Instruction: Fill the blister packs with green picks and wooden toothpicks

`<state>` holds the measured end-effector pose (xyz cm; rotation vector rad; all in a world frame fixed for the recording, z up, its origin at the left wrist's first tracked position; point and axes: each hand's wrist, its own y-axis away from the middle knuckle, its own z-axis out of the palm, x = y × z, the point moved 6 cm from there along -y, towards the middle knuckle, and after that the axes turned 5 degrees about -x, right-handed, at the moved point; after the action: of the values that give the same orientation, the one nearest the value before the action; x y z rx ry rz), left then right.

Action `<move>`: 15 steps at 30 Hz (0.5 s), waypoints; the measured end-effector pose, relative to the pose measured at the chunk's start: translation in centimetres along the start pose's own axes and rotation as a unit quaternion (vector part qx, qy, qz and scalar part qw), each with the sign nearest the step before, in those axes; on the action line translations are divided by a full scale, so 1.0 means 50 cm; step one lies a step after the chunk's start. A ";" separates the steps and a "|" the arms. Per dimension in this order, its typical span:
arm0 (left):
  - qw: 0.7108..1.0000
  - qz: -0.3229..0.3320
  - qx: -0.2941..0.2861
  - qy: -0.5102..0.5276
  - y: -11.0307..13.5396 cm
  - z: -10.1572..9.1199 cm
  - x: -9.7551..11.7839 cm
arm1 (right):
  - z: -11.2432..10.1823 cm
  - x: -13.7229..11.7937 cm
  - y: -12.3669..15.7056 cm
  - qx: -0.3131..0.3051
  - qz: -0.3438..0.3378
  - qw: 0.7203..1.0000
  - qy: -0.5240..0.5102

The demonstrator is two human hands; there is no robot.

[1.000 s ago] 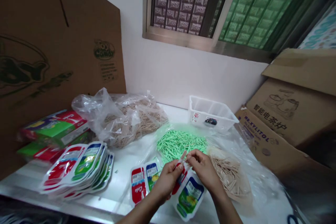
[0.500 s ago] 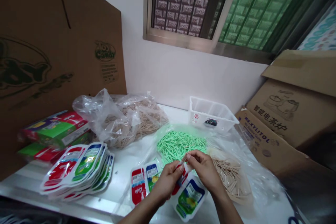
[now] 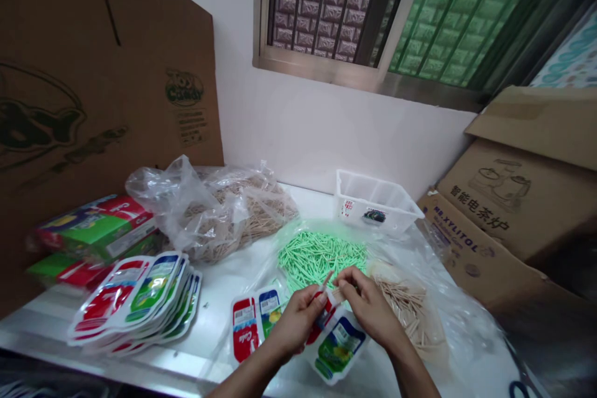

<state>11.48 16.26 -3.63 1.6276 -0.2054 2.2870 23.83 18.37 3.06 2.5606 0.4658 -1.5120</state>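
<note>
My left hand [image 3: 298,318] is closed on a two-part candy pack [image 3: 339,349], one half red and the other green and blue with a yellow fruit picture. A thin brown stick [image 3: 328,277] pokes up past the pack's top edge, by my left fingertips. My right hand [image 3: 368,303] pinches what looks like a pale stick [image 3: 337,293] at that same edge; its fingers partly cover it. Behind the hands lies a heap of green sticks [image 3: 321,255] on clear plastic. Beige sticks [image 3: 408,308] lie in a bag beside my right wrist. Another red and green pack [image 3: 245,329] rests left of my left hand.
On the left stand a stack of similar packs [image 3: 135,305] and printed boxes [image 3: 100,227]. A plastic bag of brown sticks [image 3: 237,211] lies behind. A white basket [image 3: 377,205] is against the wall. Cardboard boxes [image 3: 508,199] flank the right; scissor handles [image 3: 517,388] show lower right.
My right fingertips have shifted slightly right and down, away from the brown stick's top, which now shows free. The held pack has hardly moved.
</note>
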 end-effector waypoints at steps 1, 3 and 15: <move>1.000 0.011 -0.008 -0.016 -0.001 0.002 0.003 | 0.001 -0.009 0.004 0.010 -0.012 1.000 0.005; 0.998 0.034 -0.021 -0.044 -0.002 0.008 0.011 | 0.017 -0.031 0.012 -0.017 -0.046 0.999 0.018; 0.998 0.034 0.011 -0.057 -0.009 -0.046 0.038 | -0.191 0.251 0.006 0.069 0.141 0.958 0.240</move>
<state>9.03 17.69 -2.63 1.7910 -0.2674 2.2544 37.51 23.08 -3.23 2.9450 0.0288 -0.8523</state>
